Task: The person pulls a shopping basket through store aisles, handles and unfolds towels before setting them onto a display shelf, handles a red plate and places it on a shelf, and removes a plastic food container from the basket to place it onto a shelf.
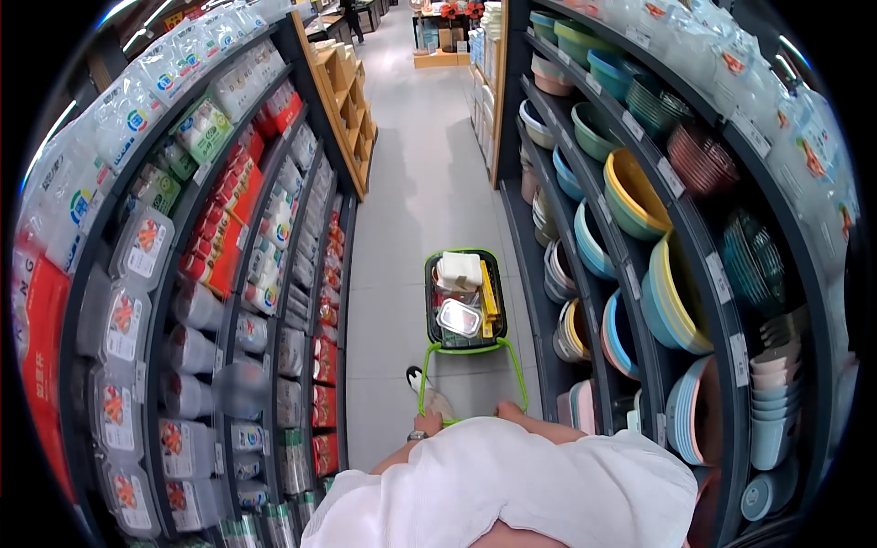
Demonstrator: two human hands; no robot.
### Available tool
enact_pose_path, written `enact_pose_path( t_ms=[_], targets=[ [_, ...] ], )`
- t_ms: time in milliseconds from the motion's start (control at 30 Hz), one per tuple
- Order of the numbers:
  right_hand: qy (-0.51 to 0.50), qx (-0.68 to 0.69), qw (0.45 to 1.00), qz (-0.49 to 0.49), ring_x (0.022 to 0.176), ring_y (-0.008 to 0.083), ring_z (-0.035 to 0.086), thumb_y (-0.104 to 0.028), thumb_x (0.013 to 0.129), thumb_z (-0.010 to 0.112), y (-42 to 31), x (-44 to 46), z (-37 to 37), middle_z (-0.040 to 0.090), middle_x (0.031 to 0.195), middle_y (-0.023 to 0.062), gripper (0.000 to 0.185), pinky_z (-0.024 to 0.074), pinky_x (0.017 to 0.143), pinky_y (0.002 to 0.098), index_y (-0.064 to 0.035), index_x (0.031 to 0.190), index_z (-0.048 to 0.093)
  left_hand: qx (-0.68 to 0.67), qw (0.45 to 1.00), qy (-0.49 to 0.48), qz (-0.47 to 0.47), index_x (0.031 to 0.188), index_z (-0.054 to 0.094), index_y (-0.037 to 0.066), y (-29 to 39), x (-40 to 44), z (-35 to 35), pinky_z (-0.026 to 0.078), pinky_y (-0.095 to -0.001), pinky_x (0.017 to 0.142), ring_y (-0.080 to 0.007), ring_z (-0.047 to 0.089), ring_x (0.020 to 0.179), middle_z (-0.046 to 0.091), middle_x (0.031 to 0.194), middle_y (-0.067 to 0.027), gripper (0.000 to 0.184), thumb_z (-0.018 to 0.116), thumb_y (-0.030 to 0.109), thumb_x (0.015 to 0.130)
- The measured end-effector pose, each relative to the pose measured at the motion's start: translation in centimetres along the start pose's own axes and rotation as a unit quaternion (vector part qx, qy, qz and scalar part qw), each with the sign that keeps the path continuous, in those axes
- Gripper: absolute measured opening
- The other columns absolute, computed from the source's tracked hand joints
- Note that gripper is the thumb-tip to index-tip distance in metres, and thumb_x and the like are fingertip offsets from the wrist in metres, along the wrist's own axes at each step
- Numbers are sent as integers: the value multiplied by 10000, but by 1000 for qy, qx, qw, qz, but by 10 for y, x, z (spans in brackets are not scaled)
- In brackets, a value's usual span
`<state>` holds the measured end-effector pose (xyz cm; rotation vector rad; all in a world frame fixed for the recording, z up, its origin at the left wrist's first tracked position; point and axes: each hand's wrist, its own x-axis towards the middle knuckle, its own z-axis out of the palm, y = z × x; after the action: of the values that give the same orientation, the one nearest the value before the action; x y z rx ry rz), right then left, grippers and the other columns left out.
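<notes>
A black shopping basket (431, 315) with a lime-green rim stands on the floor in front of me. Its long green handle (523, 379) reaches back toward my body. My left hand (427, 424), with a watch at the wrist, is closed around the handle's left end. At the right end, my right hand (510, 412) is closed on the same handle, its fingers only partly visible. Inside the basket lie a white folded pack (459, 271), a lidded rectangular container (459, 318) and a yellow box (491, 297).
Shelves on the left hold clear plastic containers (132, 329) and red packs (215, 247). Stacked basins (635, 194) and colanders (702, 157) fill the right shelves. A grey tiled aisle (416, 155) runs ahead past a wooden rack (343, 91); a person (353, 18) is far off.
</notes>
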<state>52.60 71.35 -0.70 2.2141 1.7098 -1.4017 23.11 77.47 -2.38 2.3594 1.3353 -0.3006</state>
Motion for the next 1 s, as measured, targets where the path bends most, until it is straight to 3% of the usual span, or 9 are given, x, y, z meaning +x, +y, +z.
enact_pose_path(
  t_ms=[133,233,333,400,600,700,767,900,1000],
  targets=[
    [22,-11,999,32,952,407,707,-324,774,767,-21,59,-31,733,997,233,319,560,835,493,-62,956,774,23,999,-22,41,1071,658,81,-48,84,-30,551,-549,771,-443,678,897,628,1118,-215,251,561,272,940],
    [71,-41,996,47,953,413,703,-321,771,758,-72,80,-77,731,992,230,311,559,839,507,-64,945,772,-33,990,-83,110,1097,647,58,-78,131,-88,575,-541,772,-424,700,956,651,1084,-236,261,546,251,954],
    [105,-107,987,52,967,417,699,-295,758,745,-115,121,-118,729,999,225,304,558,849,519,-58,948,766,-62,986,-25,150,1074,637,28,-104,169,-150,573,-545,774,-442,691,927,646,1090,-237,231,544,191,940],
    [101,-158,981,57,974,417,698,-276,751,735,-134,150,-136,729,1005,222,301,557,856,524,-54,952,762,-89,985,-24,143,1060,618,13,-120,195,-185,571,-543,777,-451,684,909,633,1081,-251,206,539,150,929],
    [179,-87,978,57,950,417,703,-250,723,719,-192,253,-199,731,977,237,303,561,864,509,-40,935,769,-72,989,29,129,1096,569,2,-163,278,-273,567,-542,767,-445,677,903,599,1124,-264,239,588,132,897],
    [158,-81,981,76,939,412,706,-261,722,723,-229,296,-227,733,979,240,318,565,866,495,-36,941,775,-69,989,72,112,1140,547,-10,-171,305,-314,553,-539,829,-456,646,969,561,1223,-272,330,650,129,859],
    [172,-62,979,88,947,398,710,-284,721,731,-255,321,-238,739,995,224,347,568,873,481,-41,964,779,-83,977,168,101,1165,551,-19,-184,331,-323,535,-557,849,-481,624,960,501,1306,-324,369,647,119,836],
    [134,-32,985,103,964,379,717,-321,707,753,-293,355,-264,748,1015,202,393,571,883,465,-45,985,781,-115,979,155,67,1314,531,-7,-207,375,-341,477,-565,976,-498,566,1105,412,1445,-345,530,665,115,816],
    [92,-9,990,106,1006,376,712,-301,727,757,-320,394,-292,742,1067,198,421,565,904,467,-29,1049,765,-136,974,156,95,1336,527,-1,-227,413,-364,481,-561,975,-500,568,1107,408,1453,-344,547,659,97,814]
  ],
)
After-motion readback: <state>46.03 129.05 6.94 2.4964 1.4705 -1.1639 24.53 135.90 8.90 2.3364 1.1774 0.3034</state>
